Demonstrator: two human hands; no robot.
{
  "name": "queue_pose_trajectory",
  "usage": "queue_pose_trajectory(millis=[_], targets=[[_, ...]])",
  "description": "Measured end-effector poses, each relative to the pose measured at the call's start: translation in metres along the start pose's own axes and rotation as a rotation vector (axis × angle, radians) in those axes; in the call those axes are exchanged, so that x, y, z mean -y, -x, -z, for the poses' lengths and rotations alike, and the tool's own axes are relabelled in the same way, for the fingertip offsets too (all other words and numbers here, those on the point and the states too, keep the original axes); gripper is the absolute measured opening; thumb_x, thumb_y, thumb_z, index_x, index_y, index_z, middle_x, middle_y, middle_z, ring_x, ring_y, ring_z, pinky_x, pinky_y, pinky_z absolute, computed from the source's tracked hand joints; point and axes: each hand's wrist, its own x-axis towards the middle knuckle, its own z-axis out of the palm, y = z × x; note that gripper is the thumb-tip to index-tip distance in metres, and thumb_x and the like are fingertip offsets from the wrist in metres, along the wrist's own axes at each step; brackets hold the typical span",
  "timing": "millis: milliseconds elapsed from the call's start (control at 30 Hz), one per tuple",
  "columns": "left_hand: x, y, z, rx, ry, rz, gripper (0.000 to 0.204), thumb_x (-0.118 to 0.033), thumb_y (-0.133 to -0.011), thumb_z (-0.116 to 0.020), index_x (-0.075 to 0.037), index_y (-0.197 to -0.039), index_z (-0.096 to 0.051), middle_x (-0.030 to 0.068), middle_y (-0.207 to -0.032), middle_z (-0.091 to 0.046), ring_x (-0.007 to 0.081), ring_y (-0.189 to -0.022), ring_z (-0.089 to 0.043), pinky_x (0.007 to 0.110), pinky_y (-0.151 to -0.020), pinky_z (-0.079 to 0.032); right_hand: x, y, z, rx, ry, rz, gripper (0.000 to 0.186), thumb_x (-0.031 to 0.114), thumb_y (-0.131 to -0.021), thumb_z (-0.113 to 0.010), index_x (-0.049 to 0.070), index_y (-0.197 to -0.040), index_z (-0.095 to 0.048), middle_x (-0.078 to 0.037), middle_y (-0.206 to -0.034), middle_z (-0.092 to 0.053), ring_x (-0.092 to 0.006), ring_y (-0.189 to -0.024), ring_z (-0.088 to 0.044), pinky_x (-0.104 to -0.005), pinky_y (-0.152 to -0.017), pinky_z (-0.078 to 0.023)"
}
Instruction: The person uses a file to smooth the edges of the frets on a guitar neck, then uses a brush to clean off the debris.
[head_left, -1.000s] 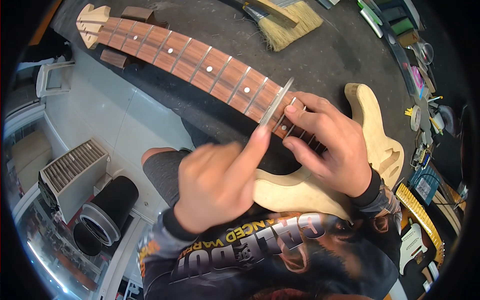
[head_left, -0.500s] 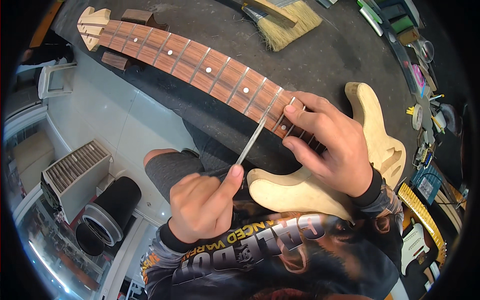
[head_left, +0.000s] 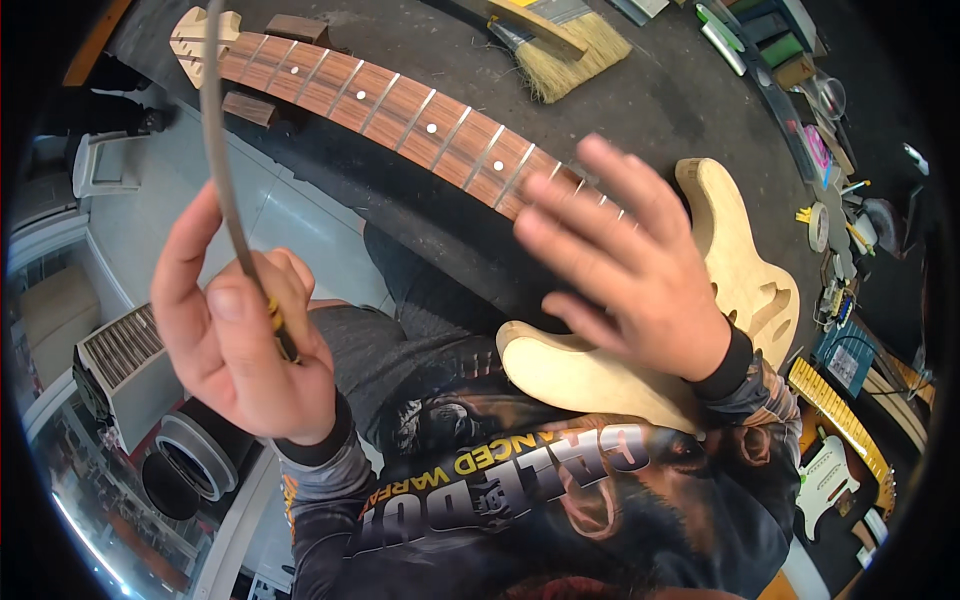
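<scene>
Raised at the left, my left hand [head_left: 245, 340] is closed round the handle of a long thin file [head_left: 222, 160]. Its grey blade points up, and a yellow and black handle shows between the fingers. My right hand [head_left: 640, 270] is open, fingers spread and slightly blurred, over the body end of a guitar neck [head_left: 415, 125]. Whether the fingertips touch the wood, I cannot tell. The neck has a brown fretboard with metal frets, white dots and a pale headstock [head_left: 205, 45]. It runs to a pale, unfinished guitar body [head_left: 745, 250] near my lap.
Wooden support blocks [head_left: 250, 108] sit by the headstock end. A wide brush [head_left: 570, 55] lies on the dark bench [head_left: 420, 50]. Tools and tape line the right edge, near another guitar [head_left: 840, 470]. A bin [head_left: 195, 455] stands on the floor at left.
My left hand has moved left and up, lifting the file off the frets. My right hand has let go of the fretboard and spread its fingers. The view has shifted slightly.
</scene>
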Motion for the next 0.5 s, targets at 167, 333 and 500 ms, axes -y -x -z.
queue_pose_trajectory(millis=[167,333,500], targets=[[0.012,0.007,0.023,-0.05,0.468,0.377,0.048,-0.023,-0.123,-0.036,0.011,-0.15,-0.057,-0.0042,-0.059,-0.04,0.0064,-0.048,-0.031,0.028,-0.054,-0.029,-0.007,0.008,-0.001,0.079,0.022,0.268,0.067,0.031,-0.091,-0.087,0.012,-0.154,-0.07,-0.007,-0.163,-0.065,-0.0357,-0.154,-0.058,-0.0597,-0.126,-0.047],[0.015,0.014,0.014,0.039,0.962,0.648,0.039,-0.028,-0.124,-0.037,0.001,-0.139,-0.058,-0.0035,-0.062,-0.042,0.0083,-0.046,-0.032,0.031,-0.054,-0.03,-0.034,0.004,0.015,0.039,0.277,-0.03,0.053,0.036,-0.103,-0.078,0.009,-0.148,-0.071,-0.013,-0.154,-0.07,-0.0403,-0.152,-0.058,-0.0595,-0.128,-0.043],[0.015,0.033,-0.009,0.371,0.491,0.65,0.025,-0.016,-0.12,-0.057,-0.001,-0.14,-0.06,-0.0011,-0.065,-0.058,0.0058,-0.05,-0.046,0.025,-0.053,-0.034,-0.022,0.018,0.013,-0.123,0.054,-0.261,0.044,0.017,-0.102,-0.078,0.005,-0.144,-0.071,-0.017,-0.143,-0.071,-0.0406,-0.138,-0.064,-0.0527,-0.116,-0.05]])
